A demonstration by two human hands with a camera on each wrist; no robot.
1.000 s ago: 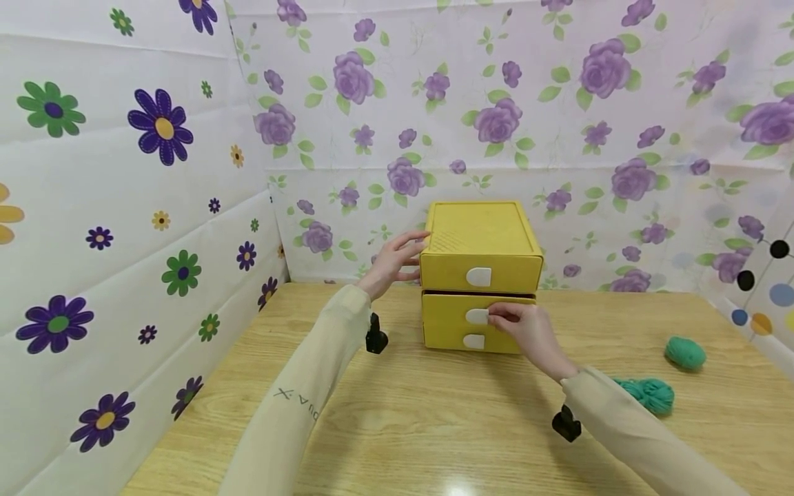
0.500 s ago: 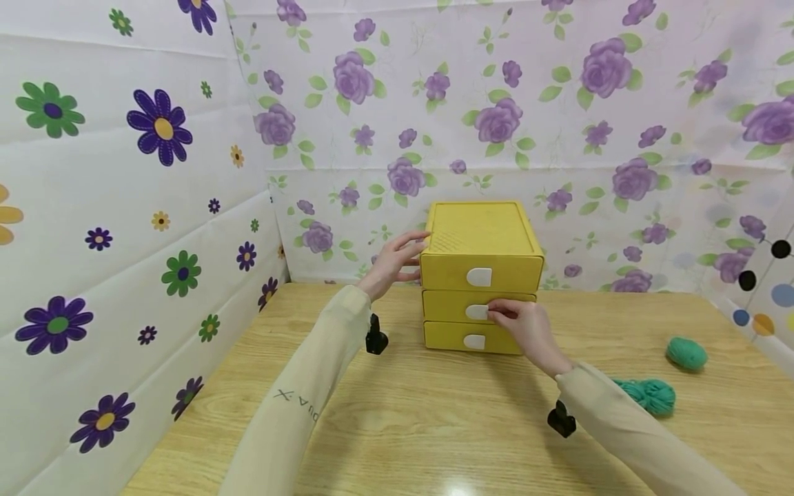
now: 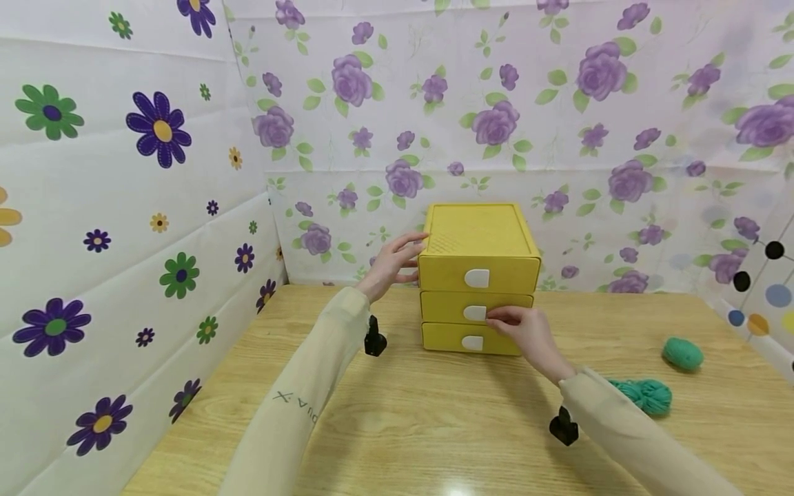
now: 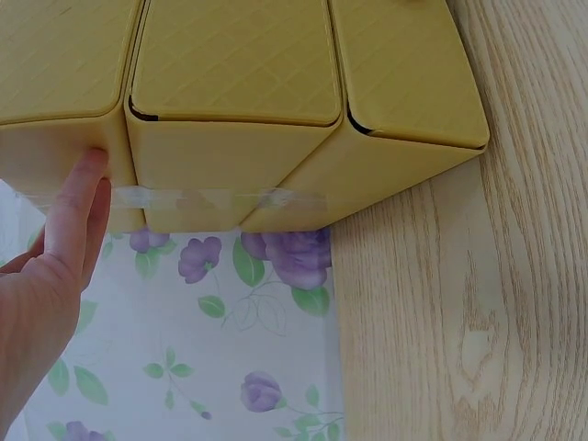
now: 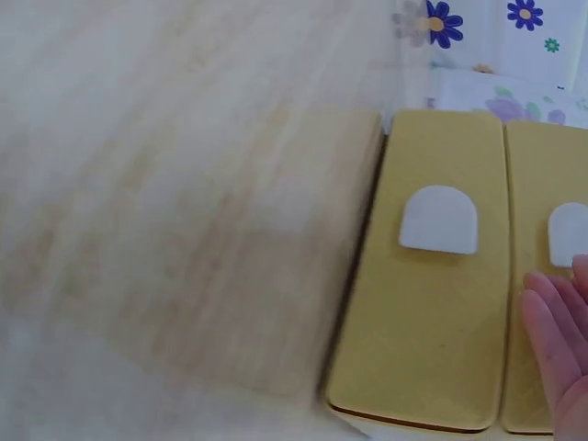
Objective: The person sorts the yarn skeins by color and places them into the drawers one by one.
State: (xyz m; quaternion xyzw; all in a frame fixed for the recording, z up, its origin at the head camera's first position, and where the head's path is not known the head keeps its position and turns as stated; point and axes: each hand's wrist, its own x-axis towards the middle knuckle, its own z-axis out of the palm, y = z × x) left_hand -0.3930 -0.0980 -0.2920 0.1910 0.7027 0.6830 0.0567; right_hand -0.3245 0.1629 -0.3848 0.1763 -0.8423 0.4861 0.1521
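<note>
Middle drawer [image 3: 446, 308] has slid in over the last second, closing the dark gap above its front. It sits in the yellow cabinet [image 3: 480, 227], between the top drawer [image 3: 443, 275] and bottom drawer [image 3: 443, 336], well back on the table [image 3: 434, 427] near its far edge. Right hand [image 3: 532, 337] has fingertips at the edge of the white tab [image 3: 475, 313]; I cannot tell whether it pinches the tab or has let go. It covers the right end of the lower drawers' fronts. Left hand [image 3: 389, 267], fingers extended and gripping nothing, touches the cabinet's left side. Green yarn [image 3: 683, 353] lies toward the table's right edge; teal yarn [image 3: 648, 396], nearer, is partly hidden by the right sleeve [image 3: 639, 427]. Flowered cloth [image 3: 347, 138] hangs behind the far edge.
</note>
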